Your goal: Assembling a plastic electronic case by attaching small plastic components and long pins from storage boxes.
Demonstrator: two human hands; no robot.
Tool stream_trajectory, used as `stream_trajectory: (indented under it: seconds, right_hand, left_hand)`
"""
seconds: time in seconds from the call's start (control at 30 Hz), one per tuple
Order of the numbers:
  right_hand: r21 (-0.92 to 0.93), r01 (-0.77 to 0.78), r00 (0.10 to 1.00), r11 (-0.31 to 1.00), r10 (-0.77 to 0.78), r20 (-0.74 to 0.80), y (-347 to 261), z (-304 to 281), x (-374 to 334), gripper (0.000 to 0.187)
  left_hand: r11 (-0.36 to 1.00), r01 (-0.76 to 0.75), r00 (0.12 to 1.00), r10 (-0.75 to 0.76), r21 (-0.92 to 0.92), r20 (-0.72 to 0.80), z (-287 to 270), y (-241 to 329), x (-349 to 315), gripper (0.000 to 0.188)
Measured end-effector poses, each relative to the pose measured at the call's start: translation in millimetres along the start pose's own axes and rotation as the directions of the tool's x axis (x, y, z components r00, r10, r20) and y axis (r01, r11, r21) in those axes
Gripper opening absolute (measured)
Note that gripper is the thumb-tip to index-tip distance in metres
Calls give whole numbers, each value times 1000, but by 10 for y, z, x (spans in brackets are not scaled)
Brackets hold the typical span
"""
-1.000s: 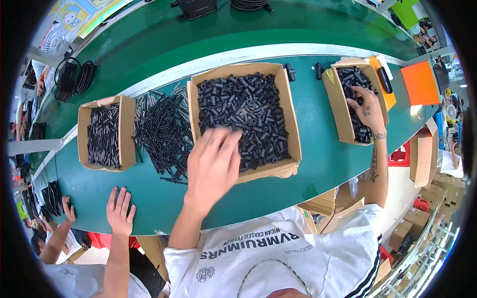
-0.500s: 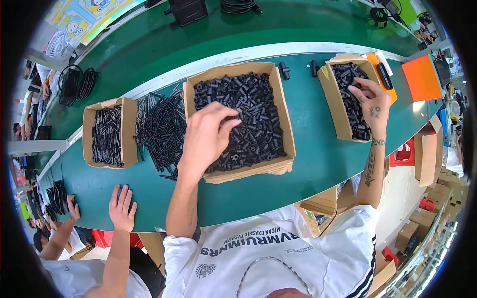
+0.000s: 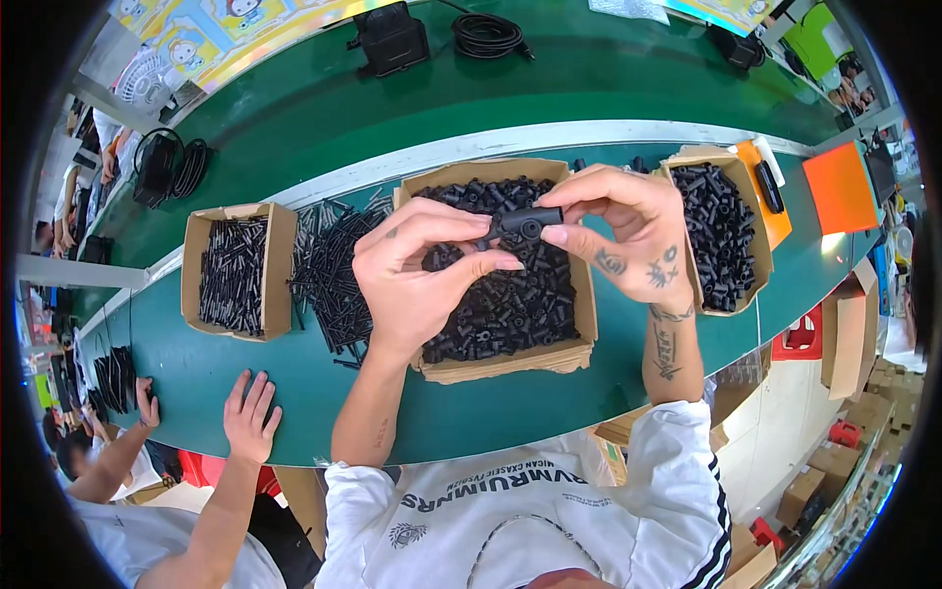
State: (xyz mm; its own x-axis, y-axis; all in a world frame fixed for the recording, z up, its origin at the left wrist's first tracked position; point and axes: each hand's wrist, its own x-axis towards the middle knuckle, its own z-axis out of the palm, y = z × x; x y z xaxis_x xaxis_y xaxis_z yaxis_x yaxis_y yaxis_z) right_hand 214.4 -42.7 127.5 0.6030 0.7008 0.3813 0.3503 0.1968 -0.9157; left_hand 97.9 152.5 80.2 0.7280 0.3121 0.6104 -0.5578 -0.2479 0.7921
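Above the middle cardboard box (image 3: 510, 364), both my hands meet at a black tee-shaped fitting (image 3: 528, 225). My right hand (image 3: 633, 236) pinches its right end between thumb and fingers. At the left end, the thumb and fingers of my left hand (image 3: 407, 270) close on a small black part lined up with the fitting; its exact kind is mostly hidden by the fingertips. Many similar black fittings (image 3: 505, 314) fill the middle box below. To the right of my right hand, another cardboard box (image 3: 708, 154) holds more black tee-shaped fittings (image 3: 714, 236).
Left of the middle box lies a pile of thin black rods (image 3: 334, 280), beside a smaller cardboard box (image 3: 279, 280) of short black rods. A co-worker's hand (image 3: 250, 422) rests on the green table. An orange box (image 3: 841, 187) and a coiled black cable (image 3: 488, 35) stand farther off.
My right hand has come left from the right box, bringing a black fitting. My left hand has lifted from the middle box's contents, and both now meet at the fitting.
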Motion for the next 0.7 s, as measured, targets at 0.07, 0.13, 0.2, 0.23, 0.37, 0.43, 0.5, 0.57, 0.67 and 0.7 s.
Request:
stream_trajectory:
  seconds: [0.07,0.13,0.2,0.23,0.37,0.43,0.5,0.57,0.67,0.7]
  right_hand:
    - [51,-13,1000,999,14,-22,34,63,13,24]
    - [138,-77,997,987,78,3,59,79,14,23]
    - [204,-128,992,971,128,13,93,102,13,23]
    - [227,-142,989,963,145,6,116,132,11,22]
    - [196,-161,987,967,158,29,185,203,12,21]
    - [159,-175,983,972,162,91,198,208,12,21]
    - [128,-206,976,970,195,93,209,222,13,21]
    - [196,-183,983,963,179,40,216,235,12,20]
    - [214,-164,986,963,163,20,222,247,15,19]
    - [214,-159,987,964,160,17,223,247,16,19]
  left_hand:
    - [985,-105,994,107,136,-11,-40,13,13,32]
    - [946,-201,979,202,254,24,-66,31,30,34]
    - [889,-292,956,277,352,94,-78,59,39,37]
    - [864,-306,951,292,401,97,-72,73,37,36]
    - [780,-346,932,352,521,90,-38,101,19,34]
    - [776,-334,929,369,535,45,-31,82,21,34]
    - [799,-340,924,381,495,21,-31,52,31,32]
    - [891,-265,952,302,368,-44,-13,31,33,31]
    - [996,-67,992,72,52,-106,40,38,6,31]
    - [997,58,988,-64,-47,-141,60,54,-18,30]
